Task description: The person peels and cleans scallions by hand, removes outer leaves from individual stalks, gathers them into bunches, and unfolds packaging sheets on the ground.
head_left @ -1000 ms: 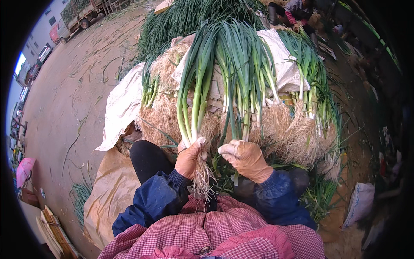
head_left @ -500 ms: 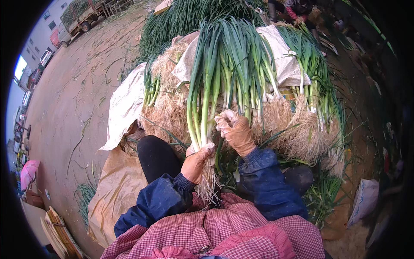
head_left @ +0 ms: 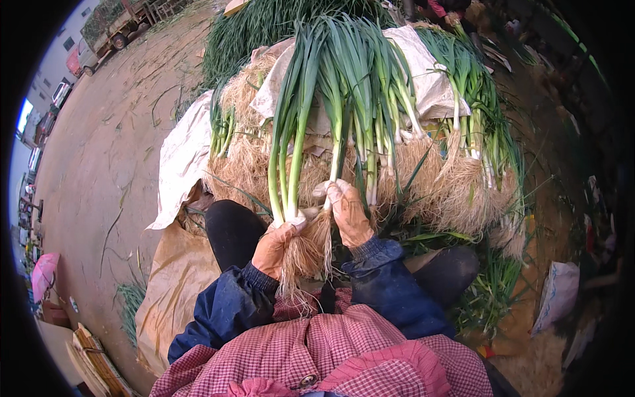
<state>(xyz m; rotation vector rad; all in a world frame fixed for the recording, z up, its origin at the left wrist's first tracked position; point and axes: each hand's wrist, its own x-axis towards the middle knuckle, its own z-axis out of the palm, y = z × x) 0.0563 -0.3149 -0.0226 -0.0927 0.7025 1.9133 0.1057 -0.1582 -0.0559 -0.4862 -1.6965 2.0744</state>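
Observation:
My left hand [head_left: 274, 250], in an orange-tan glove, is closed round the white lower ends of a few leeks [head_left: 294, 175]. Their pale roots hang below the fist over my checked apron. My right hand [head_left: 349, 215], gloved alike, pinches another leek [head_left: 337, 132] low on its white stem, beside the left fist. This leek's roots [head_left: 323, 235] dangle between the two hands. The long green leaves of the held leeks reach away from me over the heap. More leeks [head_left: 378, 142] lie just past my right hand, their root ends toward me.
Pale sacking [head_left: 430, 83] lies among the piled leeks, with a white sheet [head_left: 187, 155] at left. Brown sheeting [head_left: 175, 291] spreads beside my left knee [head_left: 233, 231]. Loose greens [head_left: 493, 301] lie near my right knee. Another person's hand [head_left: 453, 20] shows at the far right.
My right hand has moved down and toward me, now with a leek in its fingers beside the left fist. My left hand has shifted slightly left, still gripping its leeks.

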